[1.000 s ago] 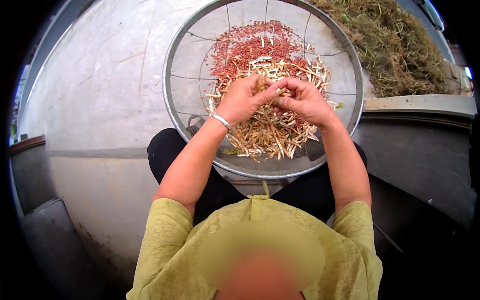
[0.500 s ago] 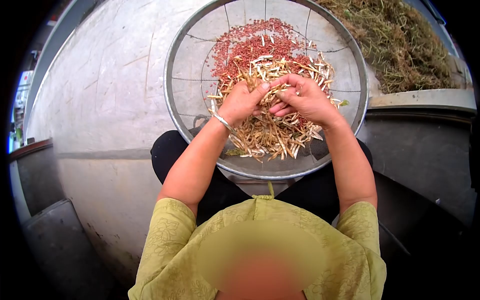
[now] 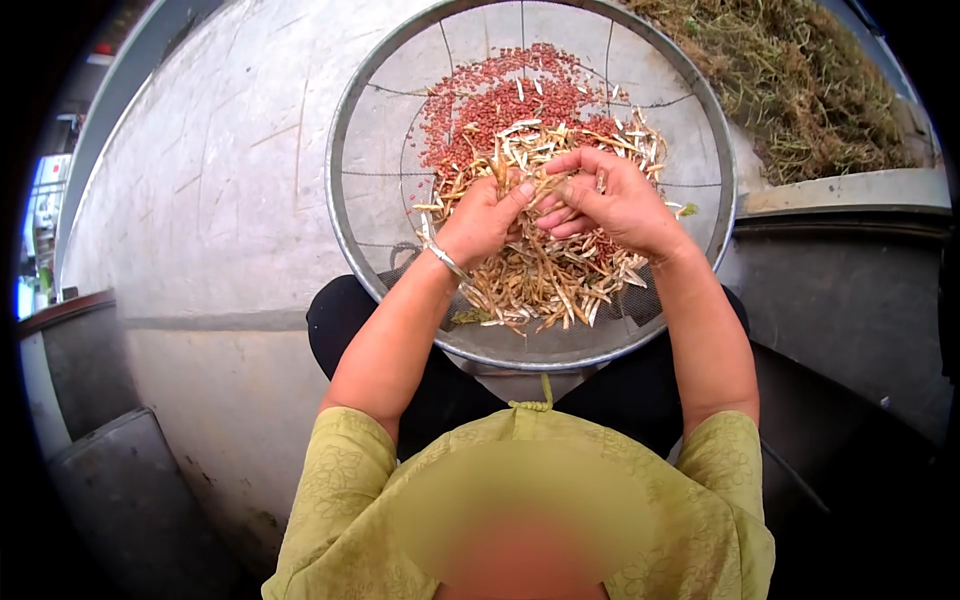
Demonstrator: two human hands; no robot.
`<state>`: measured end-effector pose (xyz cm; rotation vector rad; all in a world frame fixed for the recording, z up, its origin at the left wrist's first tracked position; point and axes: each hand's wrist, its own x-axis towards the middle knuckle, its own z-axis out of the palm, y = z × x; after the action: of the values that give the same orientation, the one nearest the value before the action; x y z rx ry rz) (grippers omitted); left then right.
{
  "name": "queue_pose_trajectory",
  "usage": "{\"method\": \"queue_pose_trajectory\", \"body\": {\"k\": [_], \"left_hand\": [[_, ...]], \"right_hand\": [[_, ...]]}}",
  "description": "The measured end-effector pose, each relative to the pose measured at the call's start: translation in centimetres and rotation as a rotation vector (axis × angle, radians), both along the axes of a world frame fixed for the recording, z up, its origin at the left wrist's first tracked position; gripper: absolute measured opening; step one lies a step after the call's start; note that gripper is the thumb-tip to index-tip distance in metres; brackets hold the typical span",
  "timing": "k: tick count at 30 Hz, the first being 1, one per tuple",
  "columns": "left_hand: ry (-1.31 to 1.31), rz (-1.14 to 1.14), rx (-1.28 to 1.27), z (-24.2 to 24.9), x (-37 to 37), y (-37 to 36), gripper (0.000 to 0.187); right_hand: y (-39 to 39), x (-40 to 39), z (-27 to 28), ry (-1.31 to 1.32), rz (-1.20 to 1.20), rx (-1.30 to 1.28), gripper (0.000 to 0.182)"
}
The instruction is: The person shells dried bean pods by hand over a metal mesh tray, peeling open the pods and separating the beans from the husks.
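Note:
A round mesh sieve rests across my knees, holding red beans toward its far side and a heap of dry tan bean pods nearer me. Over the heap, my left hand, with a silver bracelet at its wrist, is closed around several dry pods. My right hand faces it a short gap away, thumb and forefinger pinched on a dry pod. Its other fingers curl loosely below. Whether the pinched pod still holds beans is too small to tell.
A mound of dried bean plants lies at the upper right, behind a low concrete ledge. Pale concrete floor stretches to the left. A dark flat panel stands at the lower left.
My hands have moved slightly apart, the thumbs no longer as close together. The sieve and surroundings have shifted a little in view.

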<state>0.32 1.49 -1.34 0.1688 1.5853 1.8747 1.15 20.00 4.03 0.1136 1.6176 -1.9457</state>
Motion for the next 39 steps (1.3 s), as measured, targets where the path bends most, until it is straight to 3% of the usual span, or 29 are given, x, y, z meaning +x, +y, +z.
{"method": "queue_pose_trajectory", "body": {"k": [3, 6, 9, 13, 15, 17, 19, 22, 24, 25, 30, 32, 34, 35, 36, 38, 39], "left_hand": [[-0.162, 0.082, 0.014, -1.1, 0.0, 0.1, 0.018], [-0.102, 0.132, -0.119, -2.0, 0.0, 0.3, 0.02], [0.21, 0.029, -0.234, -2.4, 0.0, 0.5, 0.025], [0.117, -0.023, -0.13, -1.1, 0.1, 0.7, 0.031], [0.432, 0.066, -0.25, -3.4, 0.0, 0.8, 0.054], [0.48, 0.052, -0.245, -4.8, -0.2, 0.8, 0.062], [0.528, 0.039, -0.241, -5.0, -0.2, 0.8, 0.07], [0.536, 0.08, -0.293, -4.0, 0.2, 1.1, 0.06], [0.339, -0.075, -0.189, -2.0, 0.2, 1.2, 0.042], [0.239, -0.04, -0.186, -0.9, 0.4, 1.4, 0.023], [0.074, 0.053, -0.15, -0.4, -0.3, -0.3, 0.019], [-0.048, 0.183, 0.033, -0.4, -0.6, -0.8, 0.018], [-0.025, 0.221, 0.031, -0.1, -0.6, -0.8, 0.02], [-0.072, 0.259, 0.097, -0.2, -0.8, -1.0, 0.02], [-0.119, 0.296, 0.161, -0.2, -0.9, -1.2, 0.02], [-0.125, 0.288, 0.184, -0.1, -0.9, -1.3, 0.021], [-0.128, 0.288, 0.211, 0.0, -0.9, -1.3, 0.022]], "right_hand": [[0.6, 0.0, -1.3, 0.052, -0.03, 0.017, 0.025], [0.5, -0.3, -2.1, 0.059, 0.021, 0.067, 0.023], [0.0, -0.1, -2.8, 0.06, 0.09, 0.106, 0.02], [0.4, -0.1, -2.9, 0.149, 0.134, 0.071, 0.026], [0.5, -0.2, -2.9, 0.187, 0.138, 0.056, 0.029], [0.4, -0.2, -2.8, 0.085, 0.068, -0.076, 0.033], [0.4, -0.3, -2.4, 0.095, 0.082, -0.024, 0.033], [0.3, -0.2, -2.8, 0.1, 0.079, 0.021, 0.033], [0.4, -0.2, -2.7, 0.092, 0.061, 0.014, 0.033], [0.6, -0.3, -2.2, 0.082, 0.053, 0.01, 0.033], [2.3, -0.8, -1.2, 0.089, -0.116, -0.071, 0.031], [3.5, -1.1, -1.0, 0.105, -0.13, 0.013, 0.03], [5.5, -1.9, -1.3, 0.205, 0.053, 0.538, 0.027], [6.5, -2.5, -2.3, 0.382, 0.073, 0.877, 0.028], [7.7, -3.1, -3.7, 0.385, 0.074, 0.885, 0.028], [9.5, -4.1, -6.9, 0.674, -0.142, 1.321, 0.034], [9.8, -4.6, -8.4, 0.677, -0.14, 1.33, 0.034]]}}
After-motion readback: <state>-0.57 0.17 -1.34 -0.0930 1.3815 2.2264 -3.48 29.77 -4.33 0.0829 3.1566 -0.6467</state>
